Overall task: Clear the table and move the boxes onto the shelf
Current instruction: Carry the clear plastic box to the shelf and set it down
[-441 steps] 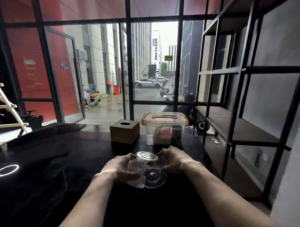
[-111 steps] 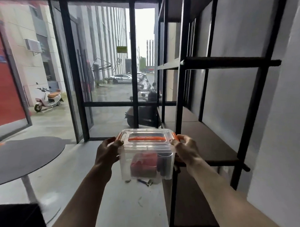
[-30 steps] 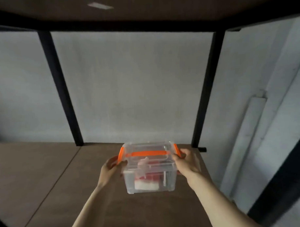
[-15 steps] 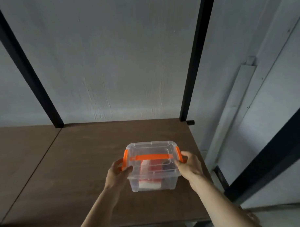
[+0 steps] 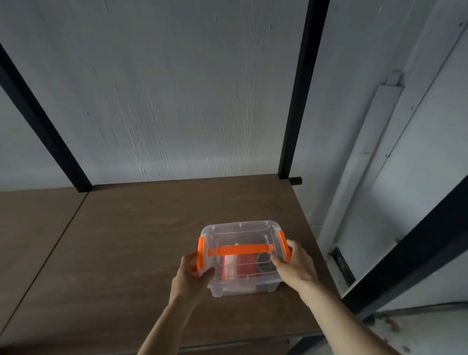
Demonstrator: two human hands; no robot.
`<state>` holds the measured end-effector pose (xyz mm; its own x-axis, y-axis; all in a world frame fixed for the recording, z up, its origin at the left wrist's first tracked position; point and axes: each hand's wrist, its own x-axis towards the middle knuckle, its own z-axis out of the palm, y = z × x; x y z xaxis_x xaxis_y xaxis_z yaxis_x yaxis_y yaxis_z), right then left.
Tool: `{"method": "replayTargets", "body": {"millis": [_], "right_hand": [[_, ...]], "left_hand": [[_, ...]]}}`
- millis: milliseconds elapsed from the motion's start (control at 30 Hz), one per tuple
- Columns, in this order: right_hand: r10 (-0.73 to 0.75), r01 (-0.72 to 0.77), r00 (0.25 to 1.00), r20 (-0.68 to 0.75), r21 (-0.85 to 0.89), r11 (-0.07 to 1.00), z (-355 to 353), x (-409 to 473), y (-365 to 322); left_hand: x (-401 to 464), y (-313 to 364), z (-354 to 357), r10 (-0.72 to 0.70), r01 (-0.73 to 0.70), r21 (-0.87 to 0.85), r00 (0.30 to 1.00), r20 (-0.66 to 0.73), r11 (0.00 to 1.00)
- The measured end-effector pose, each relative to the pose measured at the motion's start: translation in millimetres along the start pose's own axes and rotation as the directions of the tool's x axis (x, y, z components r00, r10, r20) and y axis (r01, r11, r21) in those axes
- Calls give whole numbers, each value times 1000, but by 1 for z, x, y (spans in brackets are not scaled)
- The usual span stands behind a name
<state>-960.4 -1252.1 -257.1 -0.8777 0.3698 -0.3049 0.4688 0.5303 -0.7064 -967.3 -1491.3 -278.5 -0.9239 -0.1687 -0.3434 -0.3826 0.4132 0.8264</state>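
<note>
A clear plastic box (image 5: 240, 237) with an orange handle and orange side clips sits low over the brown shelf board (image 5: 139, 233), near its right end. Red and white items show through its walls. My left hand (image 5: 190, 275) grips the box's left side at the clip. My right hand (image 5: 294, 265) grips the right side, fingers over the lid edge. I cannot tell whether the box's base touches the board.
Black shelf posts stand at the back left (image 5: 37, 117) and back right (image 5: 301, 90) against a grey wall. A seam (image 5: 57, 236) splits the shelf into two boards. A black diagonal beam (image 5: 421, 247) and white conduit (image 5: 359, 157) lie to the right.
The box has come down closer to the shelf board with both hands still on its sides. The view has tilted slightly further down.
</note>
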Motion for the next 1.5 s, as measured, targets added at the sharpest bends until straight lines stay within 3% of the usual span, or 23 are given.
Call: {"method": "replayTargets", "body": {"millis": [200,467,700,867,1100,1300,1433,1500], "right_hand": [[-142,134,990,-10,-270,953,0,-8,-2],[-324,305,945,49,-497,812,-11,-62,-21],[-467,418,880,87,-606,677,-19,-111,-13],[-506,469,854,124,-604,644,-36,-146,-6],[-488,457,866,107,-565,687,-82,-204,23],[-430,382,901,56,-570,727,-135,-258,92],[-349,283,937,-9,-564,775,-180,-296,147],[-283,198,957,-62,-572,796,-207,-315,176]], "left_hand": [[-14,8,-14,99,-101,250,995,22,963],[-48,15,-42,342,-344,542,933,109,767],[-92,17,-47,522,-506,672,828,204,541],[-132,23,-50,566,-540,706,790,237,458],[-197,39,-40,587,-565,719,764,270,404],[-275,43,1,573,-606,717,740,352,343],[-319,50,44,544,-679,663,701,460,314],[-338,61,71,552,-741,610,645,528,281]]}}
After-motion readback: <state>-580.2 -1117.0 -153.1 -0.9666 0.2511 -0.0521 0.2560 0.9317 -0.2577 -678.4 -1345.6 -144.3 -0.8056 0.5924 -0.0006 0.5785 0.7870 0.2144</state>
